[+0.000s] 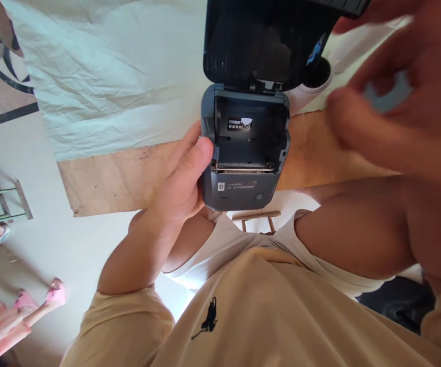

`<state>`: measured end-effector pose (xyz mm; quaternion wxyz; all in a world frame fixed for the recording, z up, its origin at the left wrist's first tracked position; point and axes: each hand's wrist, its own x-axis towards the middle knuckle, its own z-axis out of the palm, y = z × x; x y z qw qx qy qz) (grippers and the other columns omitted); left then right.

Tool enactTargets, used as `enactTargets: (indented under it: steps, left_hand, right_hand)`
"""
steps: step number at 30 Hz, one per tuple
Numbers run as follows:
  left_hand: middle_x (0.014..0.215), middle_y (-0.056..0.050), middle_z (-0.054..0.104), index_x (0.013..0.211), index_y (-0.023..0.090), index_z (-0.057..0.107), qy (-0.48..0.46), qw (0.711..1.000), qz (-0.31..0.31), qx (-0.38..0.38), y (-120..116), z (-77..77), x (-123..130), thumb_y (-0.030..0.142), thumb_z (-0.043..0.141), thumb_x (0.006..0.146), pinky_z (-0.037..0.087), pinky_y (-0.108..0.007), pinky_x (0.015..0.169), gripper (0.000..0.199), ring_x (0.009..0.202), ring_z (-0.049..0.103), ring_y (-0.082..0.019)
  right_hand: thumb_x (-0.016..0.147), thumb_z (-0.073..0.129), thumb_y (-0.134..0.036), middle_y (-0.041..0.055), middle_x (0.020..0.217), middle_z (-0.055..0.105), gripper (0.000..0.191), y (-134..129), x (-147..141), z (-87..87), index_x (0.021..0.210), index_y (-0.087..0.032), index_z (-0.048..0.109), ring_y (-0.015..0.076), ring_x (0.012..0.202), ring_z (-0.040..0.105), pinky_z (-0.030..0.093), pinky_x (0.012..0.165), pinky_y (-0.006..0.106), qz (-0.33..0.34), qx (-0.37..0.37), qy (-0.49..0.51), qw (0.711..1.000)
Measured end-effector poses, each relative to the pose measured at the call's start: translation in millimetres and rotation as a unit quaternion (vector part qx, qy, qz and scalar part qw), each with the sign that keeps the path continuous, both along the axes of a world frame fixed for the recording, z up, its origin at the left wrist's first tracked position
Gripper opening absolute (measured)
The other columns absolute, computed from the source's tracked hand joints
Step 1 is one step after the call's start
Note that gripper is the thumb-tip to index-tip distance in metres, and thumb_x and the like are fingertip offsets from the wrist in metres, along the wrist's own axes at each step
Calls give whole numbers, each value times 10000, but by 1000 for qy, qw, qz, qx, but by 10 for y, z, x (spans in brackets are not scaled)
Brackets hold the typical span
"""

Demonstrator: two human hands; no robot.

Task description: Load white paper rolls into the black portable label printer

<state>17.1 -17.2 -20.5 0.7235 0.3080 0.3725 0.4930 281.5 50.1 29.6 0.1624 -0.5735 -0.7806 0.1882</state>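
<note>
A dark portable label printer (pixel 249 148) is held over the table edge, its hinged lid (pixel 258 46) swung up and away from me. The roll compartment holds no roll; a small printed label shows on its inner wall. My left hand (pixel 184 178) grips the printer's left side, thumb on the rim. At the upper right, my right hand (pixel 404 102) is smeared by motion, its fingers curled near the lid's right edge. Whether it touches the lid or holds anything cannot be made out. Behind the printer lies a white object with a dark round opening (pixel 317 74), partly hidden.
A pale, creased cloth (pixel 121 66) covers part of the wooden table (pixel 128 178). On the floor at left stands a green-framed stool (pixel 4 204). Another person's feet in pink shoes (pixel 55 291) show at lower left. My legs are under the table edge.
</note>
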Motion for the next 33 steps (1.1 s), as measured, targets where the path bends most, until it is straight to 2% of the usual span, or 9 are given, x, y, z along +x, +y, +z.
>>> enactTargets:
  steps: [1,5,8,11,14,19,23,28,33]
  left_hand:
    - [1286,-95,827,1351,265,736,4,1000,4,-5,0,12,7,719,410,1048,645,-584,1061,636,1484,611,-416]
    - [1272,-80,831,1359,289,725,10,1000,3,-9,3,47,9,718,441,1041,633,-591,1073,605,1511,579,-414]
    - [1288,-92,824,1365,271,716,6,1000,-10,-9,4,48,0,724,453,1037,638,-592,1063,618,1472,616,-416]
    - [1313,-115,813,1359,239,717,-1,1000,1,-1,-1,44,11,718,406,1052,646,-590,1048,648,1464,624,-413]
    - [1316,-114,815,1357,245,721,2,1000,15,-4,-6,37,33,711,352,1065,651,-593,1036,662,1494,598,-409]
    - [1280,-97,830,1358,269,730,8,1000,11,9,1,10,40,742,374,1041,651,-599,1038,672,1481,610,-421]
    - [1286,-108,825,1351,253,727,13,1000,11,5,5,7,32,729,376,1052,650,-590,1049,663,1472,622,-410]
    - [1298,-129,816,1333,226,729,8,1000,13,6,4,3,23,737,357,1054,649,-585,1057,690,1455,636,-407]
    - [1271,-108,828,1360,249,721,5,1000,3,13,5,21,34,710,383,1053,640,-597,1066,649,1444,642,-415]
  right_hand:
    - [937,546,-437,3,1077,727,576,-25,-87,-2,1500,-311,555,187,1066,705,502,1075,447,28,1,-14,1000]
    - [1002,474,-445,46,1186,731,544,-4,-273,-71,1518,-287,538,209,1144,706,528,979,379,52,-2,-95,994]
    - [938,483,-348,32,1104,716,513,26,-241,-91,1438,-281,574,174,1040,695,518,915,356,72,-10,-114,991]
    - [973,506,-446,50,1210,680,399,5,-183,-82,1314,-292,646,170,1090,675,514,887,352,85,23,-106,990]
    - [1017,532,-570,52,1292,650,381,-32,-165,-86,1261,-316,677,176,1147,665,528,916,345,74,59,-87,992]
    - [947,510,-301,32,1318,663,453,-66,-188,-102,1395,-303,581,134,1191,672,556,1023,309,97,24,-51,994]
    - [1014,521,-508,38,1341,629,398,-64,-176,-98,1362,-351,636,150,1167,659,543,970,321,63,42,-86,993]
    - [913,484,-312,27,1371,648,557,-51,-163,-103,1465,-346,549,145,1204,665,558,1020,318,90,1,-60,994]
    - [1007,473,-553,61,1428,614,489,-49,-179,-85,1429,-344,606,216,1256,650,542,998,376,47,1,-108,993]
